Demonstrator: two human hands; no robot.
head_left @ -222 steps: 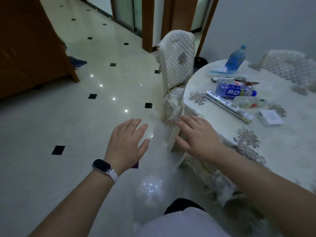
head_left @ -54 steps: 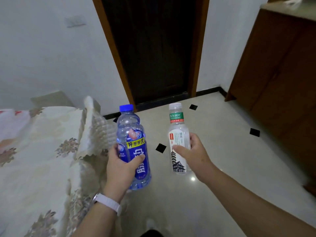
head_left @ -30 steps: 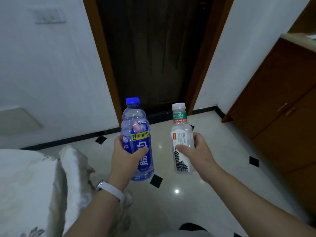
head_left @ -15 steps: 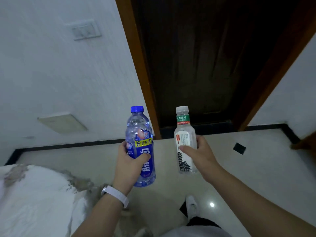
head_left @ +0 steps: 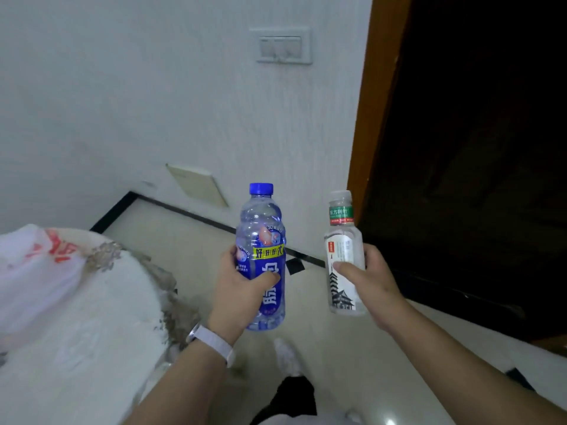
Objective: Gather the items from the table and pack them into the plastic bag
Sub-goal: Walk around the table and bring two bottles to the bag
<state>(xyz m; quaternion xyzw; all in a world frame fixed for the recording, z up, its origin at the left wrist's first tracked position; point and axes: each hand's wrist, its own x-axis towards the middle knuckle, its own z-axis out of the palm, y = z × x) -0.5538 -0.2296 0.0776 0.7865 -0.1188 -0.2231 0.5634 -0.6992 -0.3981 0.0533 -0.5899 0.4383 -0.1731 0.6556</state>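
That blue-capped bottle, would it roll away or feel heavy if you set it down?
The blue-capped bottle is round, so laid sideways it would probably roll. The left hand alone holds it upright, so it likely isn't very heavy. Its thin clear plastic would probably dent, not shatter.

Home, prob. dining rm: table (head_left: 92,332) w/ pale embroidered cloth (head_left: 104,256), glossy tile floor (head_left: 190,240) w/ black trim, wooden door frame (head_left: 377,118), light switch (head_left: 280,47) on white wall (head_left: 122,102).
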